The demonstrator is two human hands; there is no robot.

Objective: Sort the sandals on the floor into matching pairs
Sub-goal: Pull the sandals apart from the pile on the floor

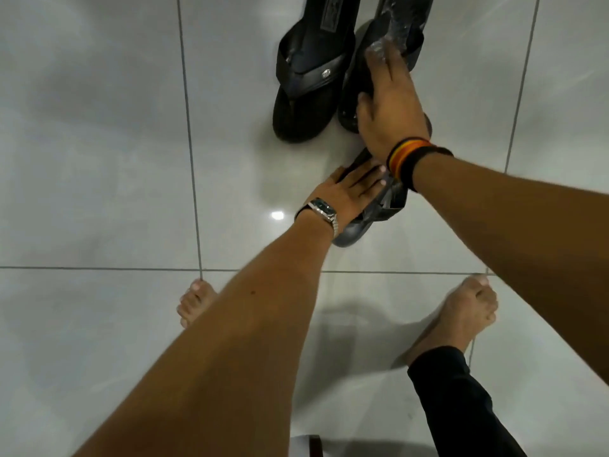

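The right hand [392, 103] is laid over a black sandal [359, 94] at upper centre, fingers curled on its edge; the left hand [349, 188], fingers flat, presses a grey sandal [362, 216] at mid-frame. Beside them lies a black thong sandal [309, 80]. Light, flexible soles are judged best taken by the edge or strap; the glossy tiled floor [99, 143] looks slippery.

You have a black thong sandal [308, 77] flat on the tile, a second black sandal [357, 84] just right of it, and a grey sandal [369, 209] nearer you (partly hidden).
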